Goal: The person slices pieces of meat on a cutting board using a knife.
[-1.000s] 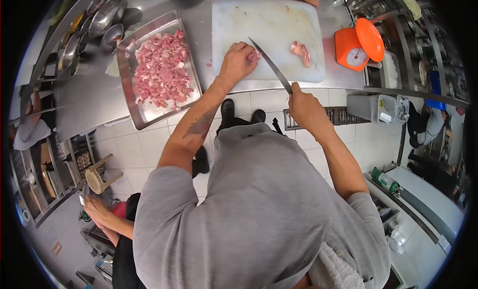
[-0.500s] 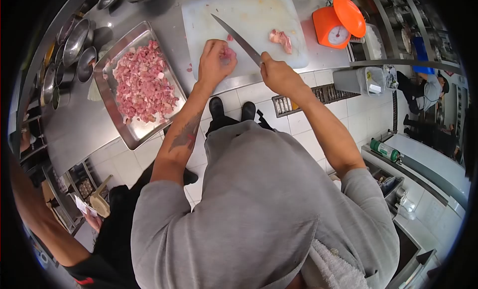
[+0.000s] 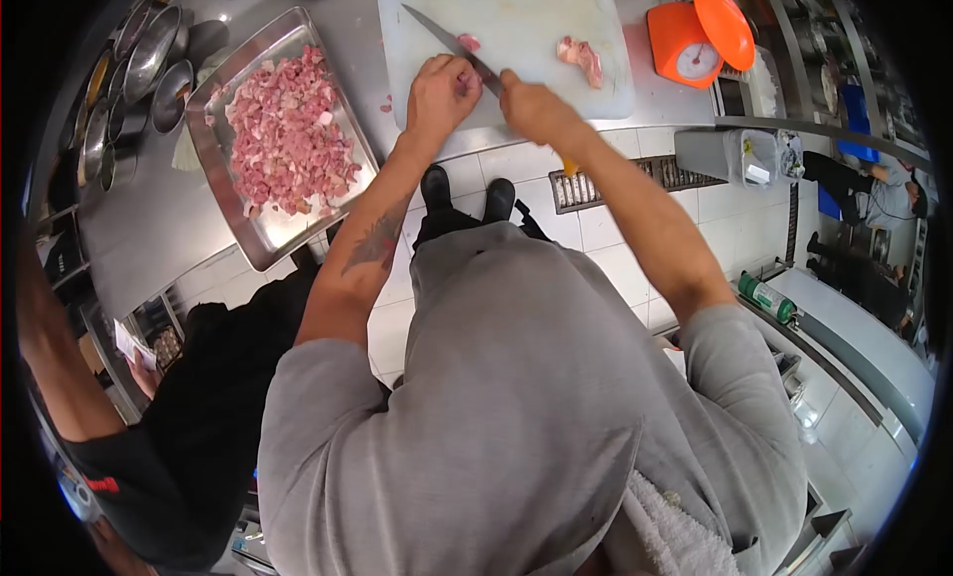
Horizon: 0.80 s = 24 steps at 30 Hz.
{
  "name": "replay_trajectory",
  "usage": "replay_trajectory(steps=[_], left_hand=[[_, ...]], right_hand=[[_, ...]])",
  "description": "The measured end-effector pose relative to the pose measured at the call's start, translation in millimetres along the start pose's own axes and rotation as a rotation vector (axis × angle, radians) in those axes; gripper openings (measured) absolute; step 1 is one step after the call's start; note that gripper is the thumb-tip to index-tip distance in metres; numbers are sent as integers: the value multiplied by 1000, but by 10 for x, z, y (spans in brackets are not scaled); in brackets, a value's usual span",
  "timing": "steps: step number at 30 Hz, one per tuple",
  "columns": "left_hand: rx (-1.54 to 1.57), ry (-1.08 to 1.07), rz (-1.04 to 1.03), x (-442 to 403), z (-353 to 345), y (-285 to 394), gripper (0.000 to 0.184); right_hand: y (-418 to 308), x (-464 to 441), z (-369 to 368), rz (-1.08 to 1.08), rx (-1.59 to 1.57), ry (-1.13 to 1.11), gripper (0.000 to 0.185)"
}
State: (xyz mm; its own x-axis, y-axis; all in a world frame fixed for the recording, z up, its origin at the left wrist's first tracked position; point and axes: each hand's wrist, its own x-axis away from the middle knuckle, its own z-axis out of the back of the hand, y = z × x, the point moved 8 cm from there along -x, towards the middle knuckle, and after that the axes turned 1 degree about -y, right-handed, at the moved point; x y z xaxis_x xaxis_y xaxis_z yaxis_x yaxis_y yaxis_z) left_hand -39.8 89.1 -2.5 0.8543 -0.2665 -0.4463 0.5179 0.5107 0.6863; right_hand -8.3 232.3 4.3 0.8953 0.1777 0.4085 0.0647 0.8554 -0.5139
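Observation:
A kitchen knife is in my right hand, whose fingers wrap round its handle. Its blade slants up and left over the white cutting board, close beside my left hand. My left fingers are curled on a piece of raw meat, mostly hidden beneath them. Beyond the blade lies a small meat cube. A larger raw strip of meat rests toward the board's right side. Left of the board, a metal tray holds a heap of diced meat.
An orange kitchen scale stands right of the board. Metal bowls line the far left. A co-worker in black is close on my left, and another person is far right. Plastic tubs sit beyond the counter edge.
The knife and my right hand have moved left, nearer my left hand. The small cube now shows more fully beyond the blade. The view has shifted slightly, and the co-worker has come closer.

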Motion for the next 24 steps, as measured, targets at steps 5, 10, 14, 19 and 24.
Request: replay_trajectory(steps=[5, 10, 14, 19, 24], left_hand=[[184, 144, 99, 69, 201, 35, 8], [-83, 32, -61, 13, 86, 90, 8], [-75, 46, 4, 39, 70, 21, 9], [-64, 17, 52, 35, 110, -34, 9], [-76, 42, 67, 100, 120, -37, 8]], right_hand=[[-93, 352, 409, -24, 77, 39, 23], [-4, 714, 469, -51, 239, -71, 23], [-27, 1171, 650, -115, 288, -218, 23], [132, 617, -29, -14, 70, -62, 22], [-75, -284, -139, 103, -40, -18, 30]])
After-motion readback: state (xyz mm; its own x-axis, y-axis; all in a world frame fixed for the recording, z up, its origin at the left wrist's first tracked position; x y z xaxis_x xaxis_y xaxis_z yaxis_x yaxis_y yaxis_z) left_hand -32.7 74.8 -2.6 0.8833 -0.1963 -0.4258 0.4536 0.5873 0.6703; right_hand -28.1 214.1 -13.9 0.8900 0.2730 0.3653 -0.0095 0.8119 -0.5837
